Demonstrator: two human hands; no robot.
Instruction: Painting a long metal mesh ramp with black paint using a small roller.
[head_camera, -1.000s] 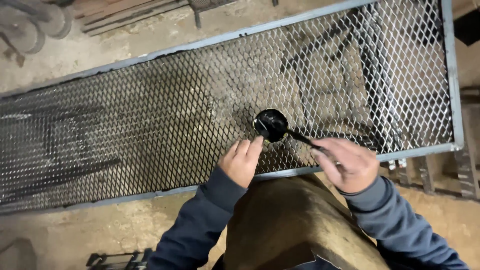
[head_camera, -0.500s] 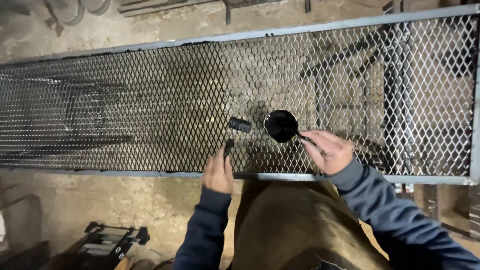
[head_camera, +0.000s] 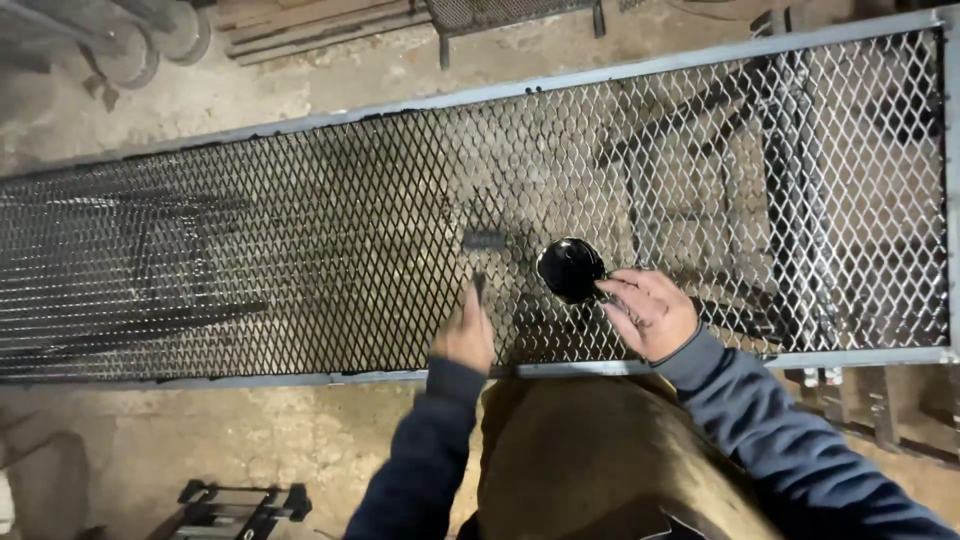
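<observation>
Plainly, the biggest thing to mind is the long expanded-metal mesh panel (head_camera: 300, 250) in its grey steel frame (head_camera: 620, 367), raised off the concrete floor (head_camera: 200, 440), and every risk traces back to it. Its left stretch looks wet and dark with black coating, its right stretch still bare and pale, so a sleeve or knee leaning over the near frame rail could smear the fresh coat. Next down in size, the small round tin of black paint (head_camera: 570, 268) sits on the mesh near the near rail, and I judge it could tip or slide on that open lattice and spill through. The right hand (head_camera: 648, 312) steadies it, fingers half curled and loosely apart, fingertips touching the tin's near rim. Just left of the tin, the left hand (head_camera: 465, 335) is closed around the handle of a small brush (head_camera: 483, 243), whose head rests on the mesh; a loaded brush may drip through.
</observation>
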